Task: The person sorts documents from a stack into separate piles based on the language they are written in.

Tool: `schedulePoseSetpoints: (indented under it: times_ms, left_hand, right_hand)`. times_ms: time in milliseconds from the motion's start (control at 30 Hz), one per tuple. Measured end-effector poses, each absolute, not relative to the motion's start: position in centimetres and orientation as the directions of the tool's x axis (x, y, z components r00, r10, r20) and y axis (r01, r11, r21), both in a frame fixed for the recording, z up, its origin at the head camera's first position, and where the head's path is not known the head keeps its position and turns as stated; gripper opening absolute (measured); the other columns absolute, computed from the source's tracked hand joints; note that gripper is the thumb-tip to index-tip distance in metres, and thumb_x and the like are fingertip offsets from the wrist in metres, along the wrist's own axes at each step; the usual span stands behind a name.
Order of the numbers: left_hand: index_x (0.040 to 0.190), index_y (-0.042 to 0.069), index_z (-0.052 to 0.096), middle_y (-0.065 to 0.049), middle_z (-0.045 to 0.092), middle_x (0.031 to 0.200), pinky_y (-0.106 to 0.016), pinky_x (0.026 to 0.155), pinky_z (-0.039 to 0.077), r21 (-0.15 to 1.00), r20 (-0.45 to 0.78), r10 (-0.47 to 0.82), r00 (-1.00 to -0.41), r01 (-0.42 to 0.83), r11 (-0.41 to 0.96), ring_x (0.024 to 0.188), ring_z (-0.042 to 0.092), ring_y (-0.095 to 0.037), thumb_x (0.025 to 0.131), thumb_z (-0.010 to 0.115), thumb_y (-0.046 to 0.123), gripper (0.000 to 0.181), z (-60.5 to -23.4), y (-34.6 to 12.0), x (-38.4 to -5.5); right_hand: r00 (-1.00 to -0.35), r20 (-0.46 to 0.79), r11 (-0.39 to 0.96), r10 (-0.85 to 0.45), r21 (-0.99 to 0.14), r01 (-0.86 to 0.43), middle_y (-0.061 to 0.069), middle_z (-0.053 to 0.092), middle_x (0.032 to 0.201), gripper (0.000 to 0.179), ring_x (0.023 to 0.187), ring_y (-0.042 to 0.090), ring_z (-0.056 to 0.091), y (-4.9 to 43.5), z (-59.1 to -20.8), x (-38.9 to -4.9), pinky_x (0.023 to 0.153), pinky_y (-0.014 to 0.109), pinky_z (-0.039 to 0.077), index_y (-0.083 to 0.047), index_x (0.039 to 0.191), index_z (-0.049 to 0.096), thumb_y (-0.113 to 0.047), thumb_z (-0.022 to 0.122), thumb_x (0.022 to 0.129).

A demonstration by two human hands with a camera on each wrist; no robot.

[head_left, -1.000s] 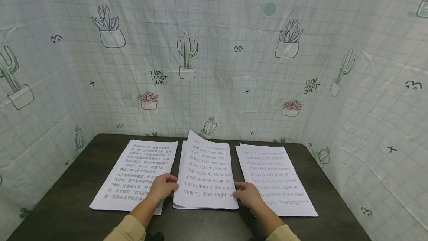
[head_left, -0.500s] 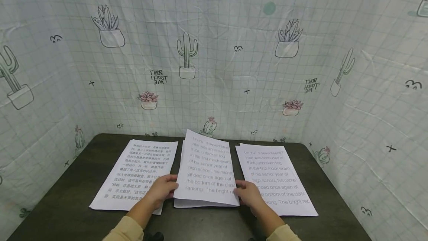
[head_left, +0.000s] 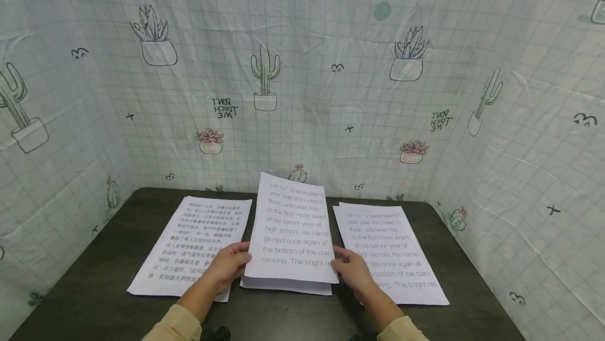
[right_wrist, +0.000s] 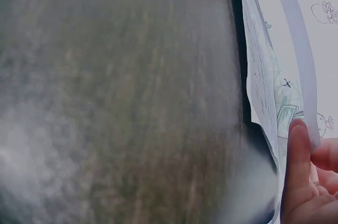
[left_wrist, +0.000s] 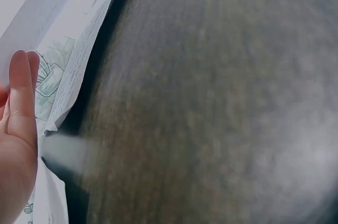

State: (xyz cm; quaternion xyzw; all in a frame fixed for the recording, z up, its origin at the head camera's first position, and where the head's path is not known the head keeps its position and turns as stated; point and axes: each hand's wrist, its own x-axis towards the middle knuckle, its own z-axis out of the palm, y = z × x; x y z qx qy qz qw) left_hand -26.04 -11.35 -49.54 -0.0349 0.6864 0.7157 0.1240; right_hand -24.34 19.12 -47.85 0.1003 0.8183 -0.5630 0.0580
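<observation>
A white sheet of paper [head_left: 294,228] with large English print is raised at the middle of the table, tilted toward me; whether it is one sheet or several I cannot tell. My left hand [head_left: 226,267] pinches its left edge near the lower corner. On the opposite edge my right hand [head_left: 352,271] pinches it between thumb and fingers; the right wrist view shows the paper [right_wrist: 301,44] edge-on in those fingers [right_wrist: 299,142]. Beneath it, more paper [head_left: 285,286] lies on the table, mostly hidden. In the left wrist view, my left hand [left_wrist: 18,123] is partly cut off.
A paper stack with Chinese print [head_left: 189,241] lies to the left, partly under my left forearm. Another with English print [head_left: 392,249] lies to the right, partly behind my right hand. The dark table [head_left: 279,320] meets a cactus-patterned curtain [head_left: 302,94] at the back and sides.
Both hands have raised the English-printed sheet off the paper beneath it. A gap has opened at its lower edge, and its top now stands higher against the curtain.
</observation>
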Motion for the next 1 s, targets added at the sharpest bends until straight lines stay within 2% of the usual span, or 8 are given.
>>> schedulePoseSetpoints:
  times_ms: [133, 233, 400, 500, 767, 1000]
  left_hand:
    - [0.139, -0.008, 0.045, -0.015, 0.067, 0.113, -0.029, 0.074, 0.057, 0.974, -0.215, 0.142, -0.966, -0.222, -0.034, 0.088, 0.068, -0.014, 0.092, 0.050, 0.002, 0.048, -49.3, -11.2, -26.3]
    - [0.142, -0.008, 0.042, -0.022, 0.064, 0.121, -0.030, 0.074, 0.057, 0.976, -0.201, 0.161, -0.966, -0.211, -0.051, 0.090, 0.069, -0.016, 0.090, 0.050, 0.000, 0.053, -49.2, -11.1, -26.5]
    - [0.144, -0.006, 0.039, -0.028, 0.059, 0.131, -0.031, 0.074, 0.057, 0.975, -0.192, 0.194, -0.962, -0.210, -0.078, 0.091, 0.069, -0.017, 0.085, 0.050, -0.005, 0.060, -49.0, -10.5, -26.8]
    - [0.144, -0.006, 0.039, -0.028, 0.060, 0.130, -0.030, 0.073, 0.057, 0.973, -0.192, 0.205, -0.960, -0.214, -0.090, 0.089, 0.069, -0.016, 0.084, 0.050, -0.007, 0.061, -49.0, -10.0, -27.0]
    - [0.145, -0.008, 0.036, -0.028, 0.063, 0.125, -0.030, 0.070, 0.058, 0.970, -0.184, 0.233, -0.955, -0.215, -0.115, 0.084, 0.070, -0.016, 0.083, 0.050, -0.008, 0.063, -48.9, -8.5, -27.2]
    - [0.144, -0.007, 0.036, -0.026, 0.065, 0.122, -0.030, 0.071, 0.058, 0.968, -0.182, 0.264, -0.947, -0.220, -0.121, 0.084, 0.071, -0.016, 0.082, 0.050, -0.007, 0.064, -49.1, -7.3, -27.7]
  right_hand:
    - [-0.973, -0.214, 0.314, 0.081, -0.921, 0.229, 0.014, 0.069, 0.101, 0.051, 0.080, 0.014, 0.065, 19.4, -47.6, -24.3, 0.069, 0.032, 0.057, 0.006, 0.140, 0.048, -0.003, 0.056, 0.090]
    - [-0.974, -0.214, 0.301, 0.079, -0.926, 0.228, 0.015, 0.068, 0.102, 0.052, 0.081, 0.015, 0.065, 19.7, -47.5, -24.3, 0.070, 0.033, 0.057, 0.005, 0.141, 0.047, -0.001, 0.056, 0.090]
    - [-0.972, -0.214, 0.290, 0.100, -0.928, 0.235, 0.014, 0.065, 0.100, 0.054, 0.079, 0.015, 0.064, 20.3, -47.0, -24.3, 0.067, 0.032, 0.056, 0.004, 0.142, 0.046, 0.000, 0.055, 0.088]
    - [-0.972, -0.208, 0.285, 0.113, -0.930, 0.232, 0.015, 0.064, 0.100, 0.055, 0.078, 0.015, 0.063, 20.8, -46.8, -24.3, 0.066, 0.031, 0.055, 0.003, 0.142, 0.046, 0.000, 0.055, 0.088]
    - [-0.971, -0.203, 0.261, 0.126, -0.938, 0.230, 0.017, 0.064, 0.107, 0.052, 0.085, 0.016, 0.066, 22.1, -46.4, -23.9, 0.074, 0.036, 0.060, 0.002, 0.143, 0.045, -0.002, 0.052, 0.092]
    - [-0.969, -0.203, 0.248, 0.137, -0.940, 0.232, 0.015, 0.063, 0.105, 0.053, 0.082, 0.014, 0.065, 23.5, -46.5, -23.7, 0.066, 0.029, 0.056, 0.003, 0.144, 0.043, -0.001, 0.052, 0.092]
